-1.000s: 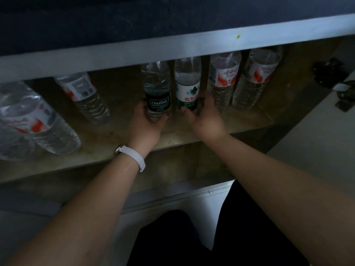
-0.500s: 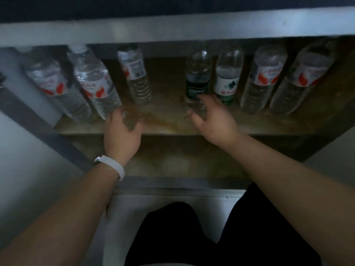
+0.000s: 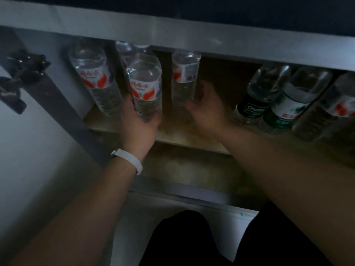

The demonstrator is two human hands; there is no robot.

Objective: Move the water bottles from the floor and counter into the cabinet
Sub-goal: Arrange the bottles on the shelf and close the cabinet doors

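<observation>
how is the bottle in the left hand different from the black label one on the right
Label: the held bottle wears white with red marks; the black-label bottle wears a dark band with pale lettering. Grip: the left hand grips the held bottle low down; no hand touches the black-label bottle. Place: the held bottle is at the left, the black-label bottle toward the right. Both are clear plastic, inside the cabinet.

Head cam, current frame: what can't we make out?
- Most bottle caps: hidden behind the cabinet rail.
- Right hand: motion-blurred, so contact with the barcode bottle is unclear.
- Rear bottle: mostly behind the red-label bottle in the left hand's grip.
- Rightmost bottle: cut off by the right edge of the frame.
</observation>
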